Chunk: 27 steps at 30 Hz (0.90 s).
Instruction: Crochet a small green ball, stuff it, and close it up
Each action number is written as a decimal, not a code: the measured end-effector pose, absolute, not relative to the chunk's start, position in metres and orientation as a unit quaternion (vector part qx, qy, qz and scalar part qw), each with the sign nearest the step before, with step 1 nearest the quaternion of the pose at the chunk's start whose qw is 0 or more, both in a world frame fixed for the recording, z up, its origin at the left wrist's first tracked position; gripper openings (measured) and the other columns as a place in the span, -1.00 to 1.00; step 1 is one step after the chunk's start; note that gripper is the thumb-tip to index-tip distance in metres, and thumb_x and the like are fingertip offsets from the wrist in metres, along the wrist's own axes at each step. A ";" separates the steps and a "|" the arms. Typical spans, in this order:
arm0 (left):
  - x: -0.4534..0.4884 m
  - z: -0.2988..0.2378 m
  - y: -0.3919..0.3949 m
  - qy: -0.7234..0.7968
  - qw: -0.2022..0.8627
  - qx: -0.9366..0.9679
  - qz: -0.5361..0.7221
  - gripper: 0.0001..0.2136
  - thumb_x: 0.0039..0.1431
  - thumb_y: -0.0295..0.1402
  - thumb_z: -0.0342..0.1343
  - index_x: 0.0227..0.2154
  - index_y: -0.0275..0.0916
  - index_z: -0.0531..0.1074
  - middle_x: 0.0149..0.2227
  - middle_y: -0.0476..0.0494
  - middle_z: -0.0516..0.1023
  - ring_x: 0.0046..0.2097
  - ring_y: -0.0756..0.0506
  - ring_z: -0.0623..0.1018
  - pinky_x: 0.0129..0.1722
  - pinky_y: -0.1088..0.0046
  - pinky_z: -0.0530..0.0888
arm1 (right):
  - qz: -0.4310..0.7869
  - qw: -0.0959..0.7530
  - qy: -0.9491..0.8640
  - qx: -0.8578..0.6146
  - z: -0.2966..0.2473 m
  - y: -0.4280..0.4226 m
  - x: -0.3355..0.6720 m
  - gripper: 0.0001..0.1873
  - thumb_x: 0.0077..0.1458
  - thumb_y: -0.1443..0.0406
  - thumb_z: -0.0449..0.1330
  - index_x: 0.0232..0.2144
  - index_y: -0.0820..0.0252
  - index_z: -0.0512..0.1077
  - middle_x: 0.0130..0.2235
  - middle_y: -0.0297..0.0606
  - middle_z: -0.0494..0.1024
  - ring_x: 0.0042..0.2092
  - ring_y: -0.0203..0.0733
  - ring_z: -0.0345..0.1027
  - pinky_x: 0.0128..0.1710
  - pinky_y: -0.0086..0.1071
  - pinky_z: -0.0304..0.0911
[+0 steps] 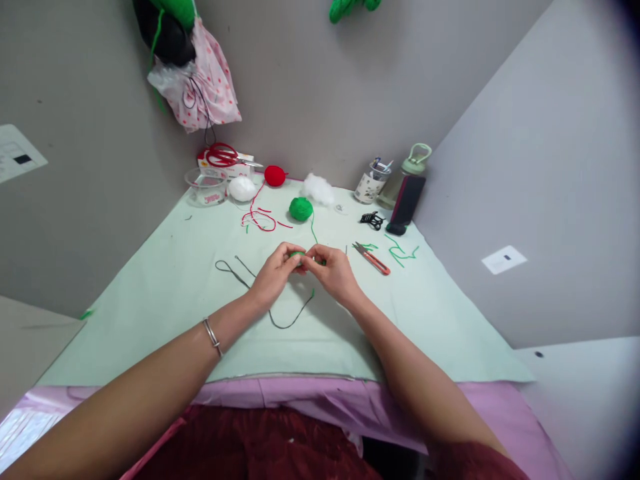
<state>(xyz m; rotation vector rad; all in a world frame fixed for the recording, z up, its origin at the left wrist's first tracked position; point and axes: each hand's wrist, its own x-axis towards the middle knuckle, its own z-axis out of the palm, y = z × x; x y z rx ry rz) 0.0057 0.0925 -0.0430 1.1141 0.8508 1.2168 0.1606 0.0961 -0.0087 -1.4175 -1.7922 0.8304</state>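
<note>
My left hand (274,273) and my right hand (334,272) meet over the middle of the pale green table cover (150,313). Both pinch a small green yarn-wrapped piece (300,256) between their fingertips. A green strand runs from it back to a green yarn ball (301,209). A thin dark wire (287,320) curves under my hands and loops out to the left. A silver bangle (212,335) sits on my left wrist.
Orange-handled snips (373,259) and green yarn scraps (400,252) lie to the right. A red yarn ball (275,175), white stuffing (318,189), a clear bowl (205,187), red scissors (223,155), a cup, a bottle and a phone (406,203) stand at the back.
</note>
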 end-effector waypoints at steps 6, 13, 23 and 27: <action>0.001 -0.039 0.092 0.380 0.596 0.496 0.504 -0.87 0.23 -0.36 0.25 -0.20 -0.23 0.47 -0.40 -0.03 0.60 -0.32 -0.05 0.60 -0.16 0.38 0.52 | 0.357 0.333 -0.704 -0.517 -0.001 0.093 0.163 -0.72 0.21 0.19 0.10 -0.49 0.17 0.44 -0.47 -0.35 0.49 -0.41 -0.27 0.24 -0.34 -0.39 0.12; 0.003 -0.056 0.108 0.453 0.580 0.479 0.479 -0.78 0.33 -0.29 0.23 -0.05 -0.29 0.51 -0.09 -0.16 0.60 -0.15 -0.11 0.60 -0.13 0.24 0.60 | 0.320 0.294 -0.723 -0.537 -0.012 0.088 0.149 -0.78 0.17 0.31 0.09 -0.47 0.15 0.49 -0.50 -0.38 0.46 -0.41 -0.25 0.25 -0.35 -0.38 0.07; -0.007 -0.041 0.104 0.441 0.653 0.414 0.455 -0.63 0.37 -0.22 0.19 0.15 -0.25 0.43 0.14 -0.27 0.52 0.05 -0.21 0.59 0.01 0.07 0.60 | 0.178 0.258 -0.774 -0.550 -0.023 0.090 0.149 -0.79 0.22 0.31 0.24 -0.08 0.09 0.47 -0.32 -0.25 0.61 -0.27 -0.11 0.45 -0.28 -0.37 0.07; -0.005 -0.039 0.102 0.443 0.666 0.397 0.449 -0.63 0.37 -0.22 0.19 0.15 -0.25 0.44 0.14 -0.27 0.52 0.05 -0.22 0.59 0.02 0.07 0.59 | 0.171 0.232 -0.789 -0.542 -0.021 0.091 0.150 -0.78 0.20 0.28 0.32 -0.08 0.08 0.51 -0.30 -0.22 0.64 -0.25 -0.09 0.48 -0.28 -0.36 0.08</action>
